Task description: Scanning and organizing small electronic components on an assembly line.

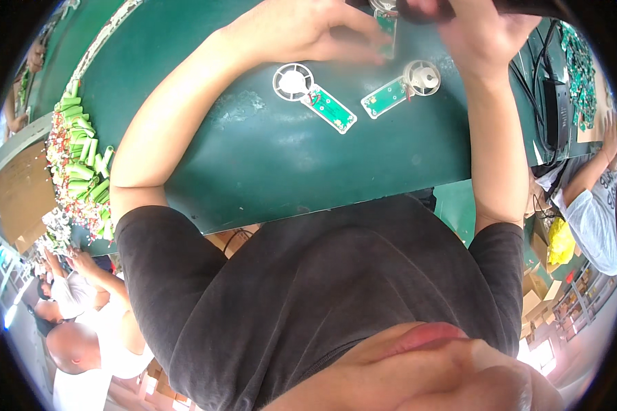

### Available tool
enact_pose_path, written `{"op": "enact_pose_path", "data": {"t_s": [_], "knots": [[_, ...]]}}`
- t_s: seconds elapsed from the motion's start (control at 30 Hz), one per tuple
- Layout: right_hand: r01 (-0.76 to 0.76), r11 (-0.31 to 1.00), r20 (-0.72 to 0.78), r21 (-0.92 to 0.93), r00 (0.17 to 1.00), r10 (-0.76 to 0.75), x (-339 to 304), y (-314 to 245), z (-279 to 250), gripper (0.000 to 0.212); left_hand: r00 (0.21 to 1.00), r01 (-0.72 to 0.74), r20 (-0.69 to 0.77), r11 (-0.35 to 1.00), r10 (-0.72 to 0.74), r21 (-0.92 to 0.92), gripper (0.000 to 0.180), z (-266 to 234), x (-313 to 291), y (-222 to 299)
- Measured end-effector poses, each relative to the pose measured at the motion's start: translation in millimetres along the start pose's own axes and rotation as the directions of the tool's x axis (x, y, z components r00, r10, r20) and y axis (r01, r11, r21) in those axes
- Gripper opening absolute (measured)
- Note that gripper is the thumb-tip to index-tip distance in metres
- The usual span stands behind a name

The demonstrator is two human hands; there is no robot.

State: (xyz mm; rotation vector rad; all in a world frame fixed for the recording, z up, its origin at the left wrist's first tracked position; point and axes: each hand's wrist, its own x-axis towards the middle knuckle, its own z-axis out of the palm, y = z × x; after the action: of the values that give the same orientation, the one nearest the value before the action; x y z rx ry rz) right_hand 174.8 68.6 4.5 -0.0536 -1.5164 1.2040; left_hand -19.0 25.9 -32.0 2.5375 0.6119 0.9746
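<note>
My left hand (315, 31) reaches in at the top, its fingers blurred and bent toward a green circuit board (386, 31). Its fingertips lie at this board's edge; whether they grip it is not clear. Part of a round white piece (384, 5) shows at the board's far end. My right hand (483, 34) is raised right of it, fingers partly cut off by the upper rim beside a dark shape I cannot make out. Nearer me lie two similar assemblies, a left one (332, 111) and a right one (385, 99), each a green board wired to a round, spoked white part.
Green cut tubes (82, 151) and small red and white parts are heaped along the left table edge. At right lie a black power strip (557, 113), cables and a pile of green boards (579, 75). Other people work on both sides. A yellow bag (561, 241) is below right.
</note>
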Motion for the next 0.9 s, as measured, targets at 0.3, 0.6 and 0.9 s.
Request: {"op": "enact_pose_path", "data": {"t_s": [0.3, 0.6, 0.9], "knots": [[0.018, 0.966, -0.066, -0.258, 0.997, -0.036, -12.7, -3.9, -4.7, 0.034, 0.992, 0.121, 0.03, 0.993, -0.121, 0.013, 0.028, -1.9, 9.0, 10.0], [-0.117, 0.988, -0.158, -0.099, 0.982, 0.101, -16.7, -2.4, 6.7, 0.029, 0.902, 0.411, -0.368, 0.712, -0.227, 0.569, 0.023, -78.0, 2.1, -63.0], [0.123, 0.918, -0.032, -0.377, 0.989, -0.146, -21.0, 11.7, -11.0, 0.03, 0.945, 0.317, 0.001, 0.917, -0.327, 0.244, 0.032, -44.2, 29.1, -47.7]]}}
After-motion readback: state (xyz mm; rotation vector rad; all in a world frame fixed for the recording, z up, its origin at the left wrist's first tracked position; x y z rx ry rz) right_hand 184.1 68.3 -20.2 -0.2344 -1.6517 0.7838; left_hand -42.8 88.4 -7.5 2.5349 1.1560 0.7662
